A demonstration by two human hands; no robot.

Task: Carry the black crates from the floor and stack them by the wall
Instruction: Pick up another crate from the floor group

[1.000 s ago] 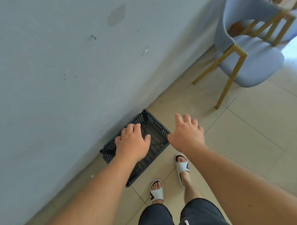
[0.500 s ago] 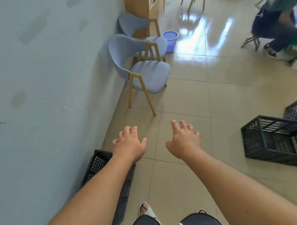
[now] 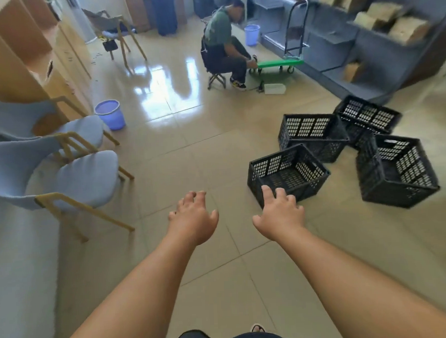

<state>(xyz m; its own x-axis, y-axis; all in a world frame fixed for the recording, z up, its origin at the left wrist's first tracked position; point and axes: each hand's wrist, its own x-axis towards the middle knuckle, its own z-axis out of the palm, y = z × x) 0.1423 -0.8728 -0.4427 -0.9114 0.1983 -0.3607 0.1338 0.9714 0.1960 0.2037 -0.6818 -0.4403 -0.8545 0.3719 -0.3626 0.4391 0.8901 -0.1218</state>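
Observation:
Several black perforated crates lie on the tiled floor to the right. The nearest crate (image 3: 288, 172) stands upright just beyond my right hand (image 3: 280, 215). Behind it sits a second crate (image 3: 313, 136), with a third crate (image 3: 368, 116) farther back and a fourth crate (image 3: 395, 171) tipped at the right. My left hand (image 3: 193, 221) hovers over bare floor with loosely spread fingers. Both hands hold nothing and touch no crate. The wall (image 3: 13, 254) runs along the left edge.
Two blue chairs (image 3: 84, 180) with wooden legs stand by the wall at left. A blue bucket (image 3: 110, 114) sits beyond them. A seated person (image 3: 221, 48) works at a green trolley (image 3: 280, 63) in the back. Grey shelving (image 3: 380, 42) lines the right side.
My view has swung right, away from the wall and the crate set down there, toward the crates on the floor. Both hands stay held out in front and hold nothing.

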